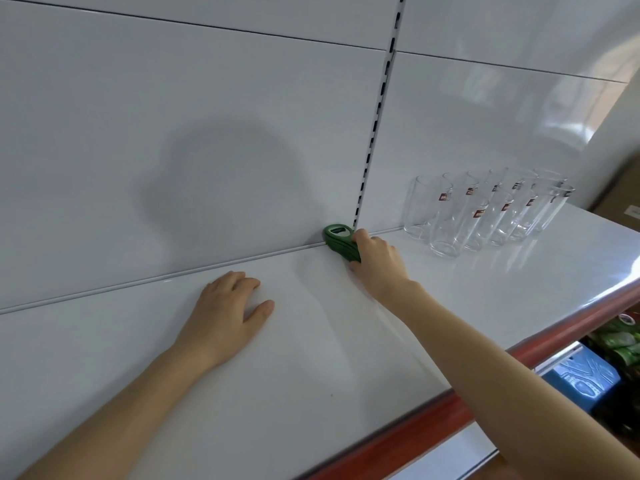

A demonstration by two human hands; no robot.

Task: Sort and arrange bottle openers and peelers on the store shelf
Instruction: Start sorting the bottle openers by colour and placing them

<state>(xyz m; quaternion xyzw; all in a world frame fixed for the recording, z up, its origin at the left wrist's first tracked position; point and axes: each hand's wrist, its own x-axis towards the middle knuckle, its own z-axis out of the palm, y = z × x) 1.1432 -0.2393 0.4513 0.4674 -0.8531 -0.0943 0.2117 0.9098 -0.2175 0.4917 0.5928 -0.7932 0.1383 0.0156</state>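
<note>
A small stack of green bottle openers (338, 241) lies at the back of the white shelf (301, 341), against the rear panel beside the slotted upright. My right hand (375, 263) reaches to it, and its fingers curl round the near end of the stack. My left hand (225, 308) rests flat on the shelf to the left, palm down, fingers relaxed, holding nothing. No peelers are in view.
Several clear drinking glasses (485, 214) with red labels stand in rows at the back right of the shelf. A red strip (433, 415) runs along the shelf's front edge. Below it on the right lie green packets (620, 341) and a blue box (581, 379).
</note>
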